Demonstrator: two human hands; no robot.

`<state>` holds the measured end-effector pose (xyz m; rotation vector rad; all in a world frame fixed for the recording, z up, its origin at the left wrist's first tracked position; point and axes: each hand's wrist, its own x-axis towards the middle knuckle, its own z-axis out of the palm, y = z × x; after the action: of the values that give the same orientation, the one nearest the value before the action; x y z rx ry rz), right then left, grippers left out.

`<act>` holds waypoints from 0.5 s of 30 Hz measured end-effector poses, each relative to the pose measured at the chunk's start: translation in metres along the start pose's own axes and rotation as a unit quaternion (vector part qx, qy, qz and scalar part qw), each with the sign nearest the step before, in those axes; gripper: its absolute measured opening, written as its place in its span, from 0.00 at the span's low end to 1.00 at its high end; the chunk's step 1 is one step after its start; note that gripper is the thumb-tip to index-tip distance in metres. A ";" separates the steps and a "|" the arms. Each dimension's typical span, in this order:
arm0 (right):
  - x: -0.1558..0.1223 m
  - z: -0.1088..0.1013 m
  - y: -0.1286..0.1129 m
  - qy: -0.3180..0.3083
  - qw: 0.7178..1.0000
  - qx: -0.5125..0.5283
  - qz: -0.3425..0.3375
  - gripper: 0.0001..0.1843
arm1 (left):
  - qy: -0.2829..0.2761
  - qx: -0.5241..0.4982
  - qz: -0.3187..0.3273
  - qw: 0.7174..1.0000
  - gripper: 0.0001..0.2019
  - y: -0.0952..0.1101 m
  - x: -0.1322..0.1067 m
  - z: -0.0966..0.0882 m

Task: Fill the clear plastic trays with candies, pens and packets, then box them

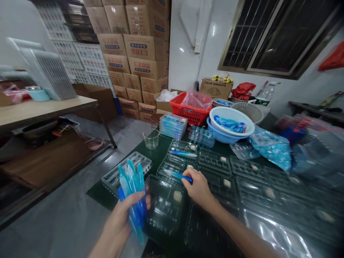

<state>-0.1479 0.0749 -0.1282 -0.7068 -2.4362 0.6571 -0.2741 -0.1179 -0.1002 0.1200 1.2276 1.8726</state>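
My left hand [120, 218] grips a bundle of translucent blue toothbrushes [133, 190] at the table's near edge. My right hand [196, 187] pinches a single blue toothbrush [177, 175], its head pointing left over a clear plastic blister tray [172, 166]. Another blue toothbrush [184, 154] lies in a neighbouring clear tray [182, 147]. More clear trays [163, 204] with small beige pieces spread beneath and around both hands, overlapping on the dark green tabletop [158, 154].
A white basin of blue items [231, 120] sits in a blue basin, beside a red basket [188, 109] and a glass beaker [151, 139]. A bag of blue items [271, 148] lies to the right. Stacked cardboard boxes [131, 61] rise behind the table.
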 end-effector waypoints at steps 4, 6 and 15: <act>-0.001 0.000 -0.008 -0.006 0.993 -0.089 -0.077 0.03 | -0.005 0.005 -0.004 1.000 0.10 -0.004 -0.005 0.003; -0.003 -0.002 -0.018 0.010 0.989 -0.107 -0.097 0.05 | -0.004 0.019 -0.005 1.000 0.11 -0.008 -0.009 0.006; -0.036 -0.010 -0.072 -0.253 0.894 0.358 0.098 0.14 | -0.068 0.097 -0.029 0.993 0.05 -0.035 -0.039 0.042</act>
<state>-0.1403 0.0023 -0.0921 -0.5043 -2.2695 1.8899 -0.2078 -0.1108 -0.0919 0.3089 1.3022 1.6654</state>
